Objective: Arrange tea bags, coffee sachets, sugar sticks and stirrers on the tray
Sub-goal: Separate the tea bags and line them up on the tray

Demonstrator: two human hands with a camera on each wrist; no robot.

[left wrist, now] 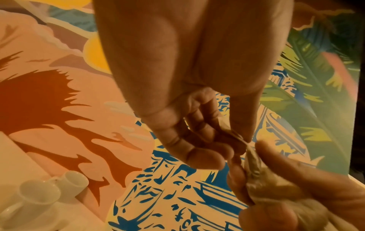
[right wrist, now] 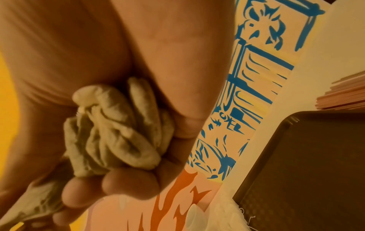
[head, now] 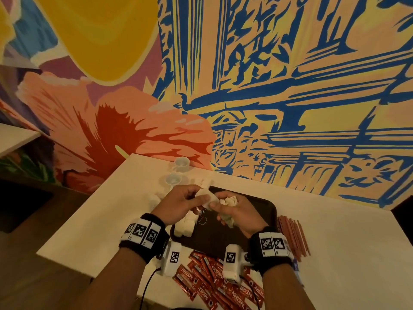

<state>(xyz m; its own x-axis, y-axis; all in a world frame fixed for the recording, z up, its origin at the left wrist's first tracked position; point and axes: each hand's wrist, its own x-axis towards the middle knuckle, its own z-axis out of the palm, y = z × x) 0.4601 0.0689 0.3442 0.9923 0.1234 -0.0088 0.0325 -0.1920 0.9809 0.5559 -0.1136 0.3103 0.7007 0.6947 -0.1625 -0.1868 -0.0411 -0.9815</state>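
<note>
Gripping tea bags (right wrist: 116,129), right hand (head: 237,211), left hand (head: 181,204) pinching one

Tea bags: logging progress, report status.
Right hand clutches a bunch of tea bags. Left hand pinches one tea bag from it. Both above tray; nothing blocking.

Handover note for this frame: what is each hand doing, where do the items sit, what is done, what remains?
Right hand grips a bunch of tea bags. Left hand pinches one tea bag out of it, above the tray.
Some tea bags already lie at the tray's left edge.
Coffee sachets lie on the table in front of the tray, stirrers to its right; neither placed.
Sugar sticks: cannot identify.
</note>
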